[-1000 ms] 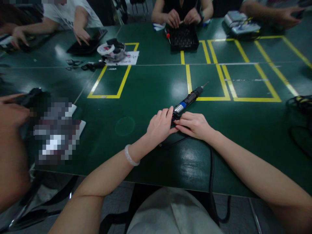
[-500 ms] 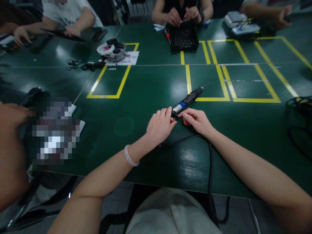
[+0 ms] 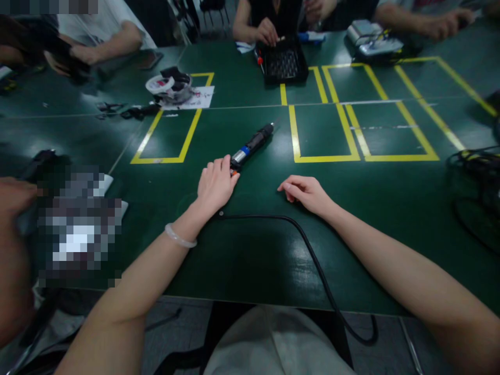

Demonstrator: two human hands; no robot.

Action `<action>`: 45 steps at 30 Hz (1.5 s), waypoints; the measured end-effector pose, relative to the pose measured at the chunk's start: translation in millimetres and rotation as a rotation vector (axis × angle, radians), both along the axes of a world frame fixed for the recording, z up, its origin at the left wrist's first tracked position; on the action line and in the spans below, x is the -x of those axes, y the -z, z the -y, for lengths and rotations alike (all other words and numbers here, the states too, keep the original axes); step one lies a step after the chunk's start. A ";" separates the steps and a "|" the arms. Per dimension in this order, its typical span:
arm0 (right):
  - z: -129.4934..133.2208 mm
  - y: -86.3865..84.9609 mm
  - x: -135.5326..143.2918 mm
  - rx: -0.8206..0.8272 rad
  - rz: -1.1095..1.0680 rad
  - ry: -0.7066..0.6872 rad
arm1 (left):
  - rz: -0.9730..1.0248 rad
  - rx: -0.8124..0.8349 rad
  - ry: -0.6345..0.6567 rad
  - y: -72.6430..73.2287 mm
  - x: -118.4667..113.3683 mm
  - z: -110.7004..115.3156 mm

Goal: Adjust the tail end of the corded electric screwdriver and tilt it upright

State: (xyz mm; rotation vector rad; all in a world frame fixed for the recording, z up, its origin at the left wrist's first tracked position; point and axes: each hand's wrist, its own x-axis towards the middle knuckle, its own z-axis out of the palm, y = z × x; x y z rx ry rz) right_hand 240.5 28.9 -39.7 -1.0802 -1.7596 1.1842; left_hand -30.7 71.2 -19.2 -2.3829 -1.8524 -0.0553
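Observation:
My left hand (image 3: 217, 183) is closed around the rear end of an electric screwdriver (image 3: 253, 145), which has a black body with a silver and blue band. Its tip points away to the upper right, over the green table. From beneath that hand a black cable (image 3: 269, 216) runs right, then drops over the table's front edge. To the right of the tool, apart from it, my right hand (image 3: 307, 194) rests on the table with its fingers loosely curled and its index finger partly stretched. Nothing shows in it.
Yellow tape (image 3: 328, 158) marks rectangles on the green table (image 3: 242, 271). Across from me a person's hand reaches into a black tray (image 3: 285, 65). Tape rolls (image 3: 160, 84) lie at the back left, a silver device (image 3: 375, 44) at the back right. Coiled cables (image 3: 480, 166) sit at the right edge.
My left hand has moved left with the electric screwdriver, away from my right hand, which has stayed near its place. The cable now stretches further left across the table.

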 end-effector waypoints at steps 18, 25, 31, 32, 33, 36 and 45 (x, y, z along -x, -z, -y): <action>-0.2 -3.6 2.0 -0.025 0.102 -0.023 | 0.009 0.002 -0.643 1.7 175.7 -103.0; -0.4 -2.1 1.4 -0.040 0.119 -0.030 | -0.028 -0.048 -0.620 7.2 178.0 -100.0; -0.5 -2.6 2.7 -0.057 0.130 -0.031 | -0.051 -0.059 -0.592 3.8 175.2 -92.5; -0.5 -2.6 2.9 -0.056 0.132 -0.028 | -0.050 -0.070 -0.591 4.0 174.3 -91.8; -0.4 -2.5 3.0 -0.054 0.134 -0.027 | -0.046 -0.087 -0.597 4.4 173.2 -91.3; -0.4 -1.9 3.1 -0.054 0.135 -0.029 | -0.017 -0.142 -0.610 6.7 169.7 -90.0; -0.4 -2.3 3.3 -0.067 0.137 -0.036 | -0.010 -0.146 -0.538 5.1 139.7 -58.6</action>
